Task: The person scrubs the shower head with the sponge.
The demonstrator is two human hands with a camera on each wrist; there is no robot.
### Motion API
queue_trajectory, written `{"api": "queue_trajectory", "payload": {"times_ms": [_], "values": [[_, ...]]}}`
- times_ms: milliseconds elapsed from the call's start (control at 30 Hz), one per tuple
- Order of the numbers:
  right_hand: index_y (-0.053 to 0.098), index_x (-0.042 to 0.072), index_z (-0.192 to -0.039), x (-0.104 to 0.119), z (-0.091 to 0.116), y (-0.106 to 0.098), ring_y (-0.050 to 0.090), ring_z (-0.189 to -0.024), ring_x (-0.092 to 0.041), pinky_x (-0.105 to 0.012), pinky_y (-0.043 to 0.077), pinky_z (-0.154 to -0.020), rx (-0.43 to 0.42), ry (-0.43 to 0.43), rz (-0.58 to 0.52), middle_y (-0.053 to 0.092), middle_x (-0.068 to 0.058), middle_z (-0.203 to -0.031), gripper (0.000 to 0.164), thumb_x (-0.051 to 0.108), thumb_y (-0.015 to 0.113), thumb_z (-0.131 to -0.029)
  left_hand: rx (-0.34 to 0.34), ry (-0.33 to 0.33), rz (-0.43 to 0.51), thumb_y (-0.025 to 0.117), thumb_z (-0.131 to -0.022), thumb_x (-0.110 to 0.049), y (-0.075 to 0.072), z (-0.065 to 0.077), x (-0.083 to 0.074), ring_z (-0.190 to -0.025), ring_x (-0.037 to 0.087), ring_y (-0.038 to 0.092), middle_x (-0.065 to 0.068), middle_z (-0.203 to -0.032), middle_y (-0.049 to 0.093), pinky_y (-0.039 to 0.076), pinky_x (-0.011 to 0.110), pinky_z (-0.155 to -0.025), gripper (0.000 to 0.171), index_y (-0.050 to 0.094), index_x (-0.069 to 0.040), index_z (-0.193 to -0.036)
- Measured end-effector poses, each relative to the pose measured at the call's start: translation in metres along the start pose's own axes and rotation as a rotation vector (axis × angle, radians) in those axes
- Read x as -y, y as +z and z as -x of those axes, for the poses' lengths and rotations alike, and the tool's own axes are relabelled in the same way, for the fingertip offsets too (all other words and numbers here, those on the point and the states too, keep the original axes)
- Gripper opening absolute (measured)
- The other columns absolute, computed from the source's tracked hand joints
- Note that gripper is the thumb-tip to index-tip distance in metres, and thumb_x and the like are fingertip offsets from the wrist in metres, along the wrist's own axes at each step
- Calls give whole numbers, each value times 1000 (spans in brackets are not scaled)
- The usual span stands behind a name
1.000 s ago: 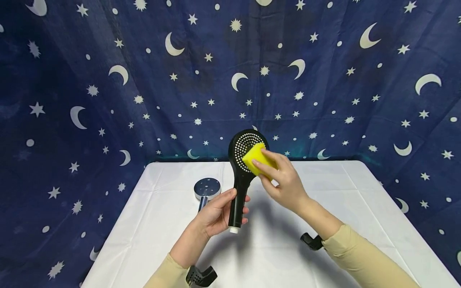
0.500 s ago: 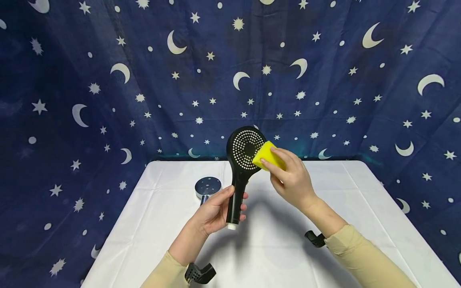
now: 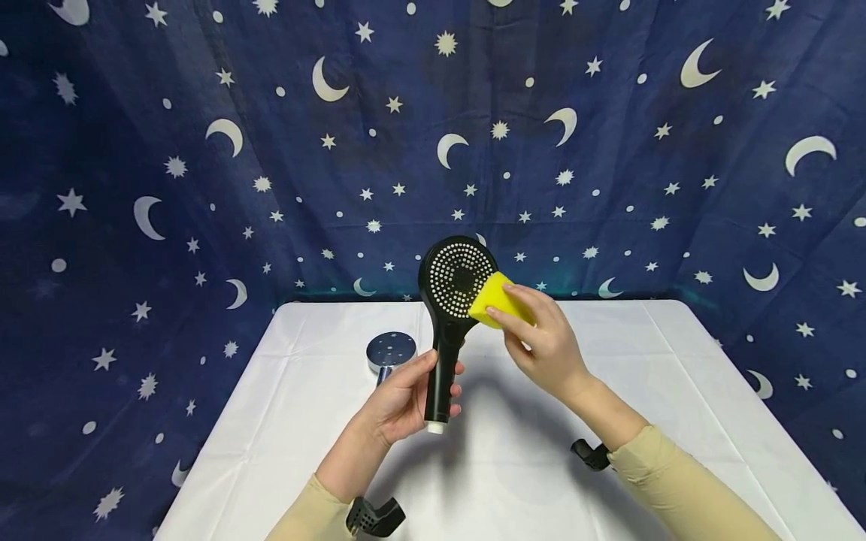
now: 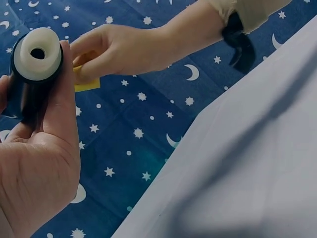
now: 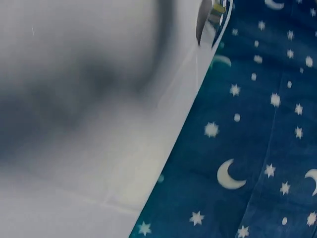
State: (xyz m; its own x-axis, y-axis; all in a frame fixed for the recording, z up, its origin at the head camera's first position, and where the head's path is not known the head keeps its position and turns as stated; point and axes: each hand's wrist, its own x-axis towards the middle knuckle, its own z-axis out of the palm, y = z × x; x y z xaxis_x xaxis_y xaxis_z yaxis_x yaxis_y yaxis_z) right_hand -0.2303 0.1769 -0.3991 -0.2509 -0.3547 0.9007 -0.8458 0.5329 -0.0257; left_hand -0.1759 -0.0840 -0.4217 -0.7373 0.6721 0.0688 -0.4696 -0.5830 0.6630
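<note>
In the head view my left hand (image 3: 404,398) grips the handle of a black shower head (image 3: 443,315), raised above the table with its nozzle face turned toward me. The white connector end (image 4: 38,53) of that handle faces the camera in the left wrist view. Between thumb and fingers my right hand (image 3: 551,342) pinches a yellow sponge (image 3: 497,300), whose near corner overlaps the lower right rim of the nozzle face. A second, chrome shower head (image 3: 391,351) lies on the table behind my left hand, its handle partly hidden by that hand.
A white-covered table (image 3: 325,451) lies beneath both hands. Behind it hangs a dark blue curtain (image 3: 379,165) printed with moons and stars. Each wrist carries a black camera mount (image 3: 375,518). The chrome head's edge (image 5: 218,22) appears at the top of the right wrist view.
The sponge has slid from over the nozzle face to its lower right edge, staying in my right hand. The black shower head has shifted slightly left and up in my left hand.
</note>
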Motion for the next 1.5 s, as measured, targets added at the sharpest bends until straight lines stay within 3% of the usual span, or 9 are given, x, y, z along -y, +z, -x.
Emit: {"api": "queue_trajectory", "payload": {"times_ms": [233, 500, 667, 867, 1067, 1133, 1333, 1400, 1500], "values": [[76, 10, -123, -16, -14, -4, 54, -125, -41, -47, 49, -102, -47, 205, 40, 58, -16, -142, 36, 0, 65, -90, 16, -43, -5, 42, -112, -30, 2, -2, 8, -92, 17, 74, 0, -113, 70, 60, 41, -84, 29, 59, -17, -132], [69, 14, -135, 11, -40, 4, 48, -131, -27, -36, 52, -96, -60, 526, -156, 52, -5, -148, 39, 6, 66, -96, -16, -53, -50, 46, -111, -30, 9, -10, 13, -94, 20, 72, 2, -115, 67, 60, 44, -86, 29, 52, -16, -136], [70, 12, -133, 28, -38, 11, 50, -127, -31, -46, 49, -97, 11, 435, -169, 54, -10, -147, 41, 5, 70, -93, -70, -35, -68, 49, -110, -32, 6, -8, 10, -93, 19, 73, 2, -116, 66, 60, 44, -84, 32, 52, -17, -138], [74, 13, -127, 41, -17, 13, 55, -121, -36, -47, 48, -99, 127, 172, -196, 57, -15, -142, 39, 3, 70, -89, -123, -61, -49, 49, -109, -38, 1, -6, 8, -88, 16, 73, 3, -111, 68, 61, 38, -82, 36, 54, -12, -133], [74, 12, -126, 2, -20, 3, 56, -120, -45, -52, 47, -103, 107, -105, -59, 58, -22, -139, 36, 4, 62, -93, -91, -89, -31, 49, -109, -37, 2, -5, 8, -86, 15, 73, 2, -109, 69, 61, 36, -80, 36, 56, -14, -136], [74, 10, -125, -16, -22, -2, 55, -119, -46, -52, 48, -102, 53, -65, -3, 59, -22, -138, 37, -1, 64, -91, -63, -88, -32, 49, -110, -35, 3, -6, 9, -86, 15, 73, 1, -110, 69, 61, 36, -80, 35, 56, -14, -137], [75, 9, -125, -26, -30, -6, 54, -121, -39, -47, 52, -97, -62, 319, -4, 59, -13, -140, 41, -6, 72, -87, -13, -109, -47, 49, -110, -35, 5, -11, 14, -90, 16, 72, 0, -113, 67, 61, 39, -82, 40, 54, -14, -143], [73, 9, -127, -15, -34, -1, 53, -123, -36, -45, 50, -98, -49, 358, -61, 58, -11, -141, 40, -2, 71, -89, -10, -124, -40, 50, -109, -35, 5, -12, 16, -92, 18, 72, 1, -114, 66, 60, 41, -85, 41, 51, -15, -145], [73, 10, -128, 6, -38, 4, 53, -124, -35, -45, 49, -101, 13, 290, -143, 57, -12, -143, 39, 3, 71, -90, -9, -123, -35, 50, -110, -35, 5, -13, 18, -94, 19, 72, 3, -116, 66, 59, 42, -87, 43, 46, -16, -148]]}}
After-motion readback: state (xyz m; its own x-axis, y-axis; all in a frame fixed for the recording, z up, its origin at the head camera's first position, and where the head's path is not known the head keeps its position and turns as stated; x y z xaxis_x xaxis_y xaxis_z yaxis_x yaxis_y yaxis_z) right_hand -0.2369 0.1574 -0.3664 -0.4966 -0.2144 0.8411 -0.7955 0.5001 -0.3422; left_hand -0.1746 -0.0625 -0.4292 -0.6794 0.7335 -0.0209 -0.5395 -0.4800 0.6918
